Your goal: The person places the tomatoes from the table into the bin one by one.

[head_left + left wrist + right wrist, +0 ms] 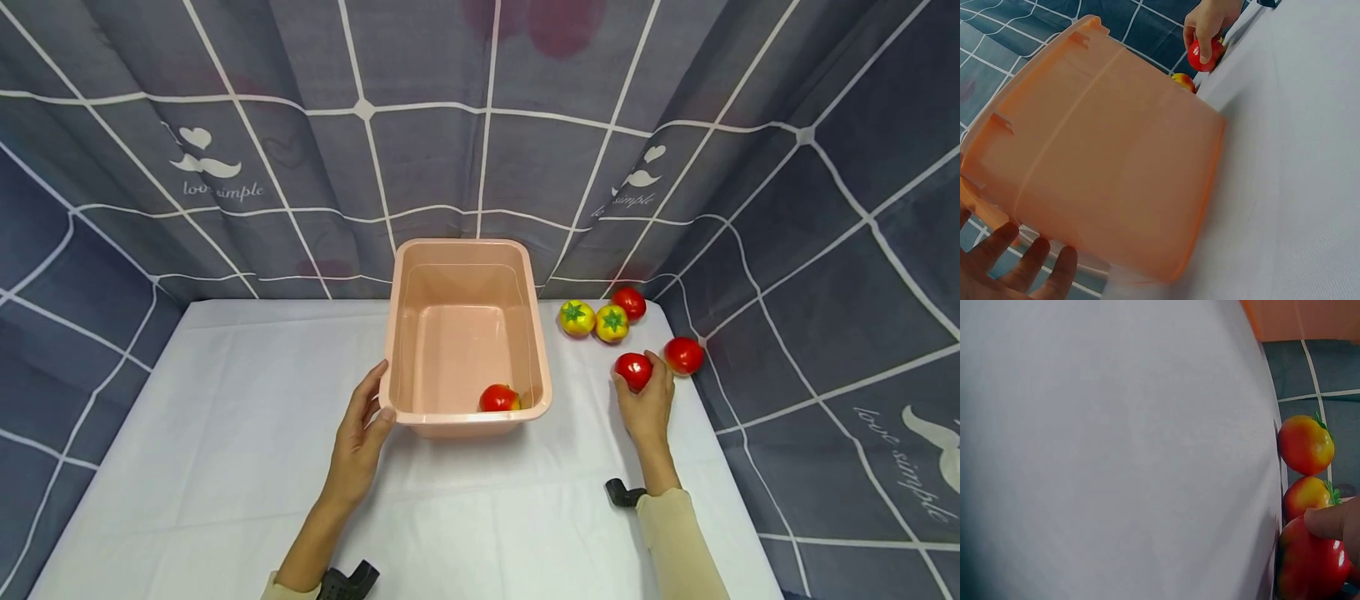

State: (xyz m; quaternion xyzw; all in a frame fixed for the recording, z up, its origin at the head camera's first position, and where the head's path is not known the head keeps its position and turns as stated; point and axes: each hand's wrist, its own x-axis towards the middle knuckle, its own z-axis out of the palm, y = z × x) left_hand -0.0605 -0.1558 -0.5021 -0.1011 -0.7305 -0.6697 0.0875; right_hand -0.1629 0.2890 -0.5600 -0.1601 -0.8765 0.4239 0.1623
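Note:
A peach-coloured plastic bin (pixel 465 418) stands on the white table, with one red tomato (pixel 498 398) inside at its near right corner. My left hand (pixel 358 442) touches the bin's near left corner, thumb against the rim and fingers along the outer wall. In the left wrist view these fingers (pixel 1025 265) look spread and fairly straight. To the right of the bin, my right hand (pixel 649 404) holds a red tomato (pixel 633 371) between thumb and fingers. The right wrist view shows the thumb on this tomato (pixel 1310 562).
Two yellow tomatoes (pixel 577 318) with green star-shaped tops and a red tomato (pixel 628 303) sit together at the far right. Another red tomato (pixel 683 356) lies at the table's right edge. A grey checked curtain (pixel 435 175) surrounds the white table (pixel 262 400) at the back and sides.

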